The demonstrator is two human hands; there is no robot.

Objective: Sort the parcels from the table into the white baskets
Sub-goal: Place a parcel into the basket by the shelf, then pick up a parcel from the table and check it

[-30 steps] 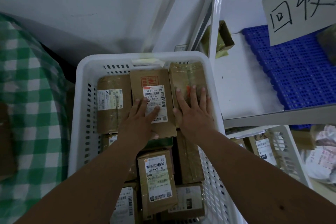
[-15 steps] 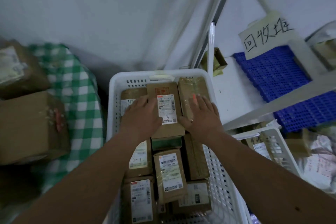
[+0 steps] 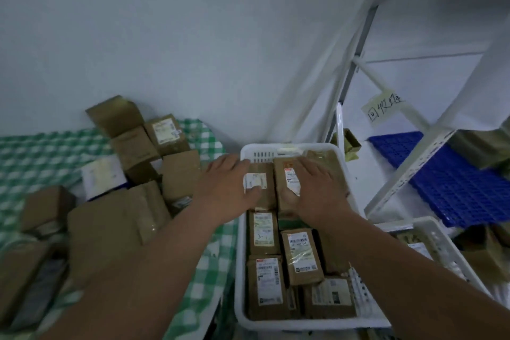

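Since a second ago the view has swung up and left: the table with its green-checked cloth (image 3: pixel 33 163) and heap of parcels now fills the left side, where before only the cloth showed. Left hand (image 3: pixel 229 185) has slid left, off the centre parcel; it now lies over the basket's left rim and the far-left parcel. Right hand (image 3: pixel 317 188) has also shifted left, onto the centre parcel.

White basket (image 3: pixel 239 279): slotted plastic, sitting just right of the table, packed with brown cardboard parcels in rows, each with a white barcode label facing up. Far-left parcel (image 3: pixel 262 188) flat, label partly under the left thumb. Centre parcel (image 3: pixel 287 185) taller, small red mark at the top of its label. Nearer rows: labelled parcel (image 3: pixel 263 232) with handwriting on it, another (image 3: pixel 302 255) wrapped in clear tape.

Both hands flat, fingers straight, palms down, gripping nothing; right hand presses the centre parcel. Whether the left palm touches is hard to tell.

Table heap (image 3: pixel 132 174): loose brown boxes, some tilted, one with open flaps, one white-faced box (image 3: pixel 102 176).

Right: white shelf frame (image 3: pixel 414 174), blue slatted board (image 3: pixel 452 182), handwritten paper sign (image 3: pixel 385 109), second white basket (image 3: pixel 438 240) lower right.
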